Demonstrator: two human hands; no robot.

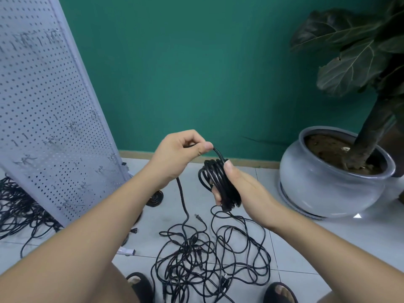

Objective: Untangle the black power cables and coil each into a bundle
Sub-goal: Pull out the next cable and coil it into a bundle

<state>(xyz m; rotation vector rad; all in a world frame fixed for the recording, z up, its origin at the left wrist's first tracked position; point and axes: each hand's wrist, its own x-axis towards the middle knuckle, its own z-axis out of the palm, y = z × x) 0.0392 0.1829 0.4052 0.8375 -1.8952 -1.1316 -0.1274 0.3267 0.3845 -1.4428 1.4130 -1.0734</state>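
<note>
**cordwrangler:** ok so what can't you actually make out here?

**tile_tom:** plenty tbh. The right hand (240, 189) grips a coiled bundle of glossy black power cable (215, 182) with the thumb clamped on top. Its fingers (216, 196) are mostly tucked behind the loops, and only a tip or two peeks out underneath. The left hand (178, 153) pinches a strand of that cable between thumb and forefinger just above the bundle, other fingers curled in. Another strand drops from under it into the loose tangle of thin black power cables (207, 259) on the floor between the feet. Which plug belongs to which cable in there, no clue, and the lower edge cuts the heap off.

**cordwrangler:** anything else half-hidden?

**tile_tom:** a small flat black coil (155, 199) on the floor, partly behind the left forearm. A second pile of black cables (15, 206) at far left runs behind the white perforated metal panel (43, 106), whose hooks are blurred. Two black open-toe sandals (140, 285) are clipped at the bottom. The dark broad-leaved plant (354, 55) is cut off at top and right.

**cordwrangler:** and the room?

**tile_tom:** pale grey floor tiles (306, 248), a teal painted wall (196, 73) with a light wooden skirting strip (258, 164). The plant stands in a round grey glazed ceramic pot (323, 186) by the wall at right, well apart from the tangle.
</note>
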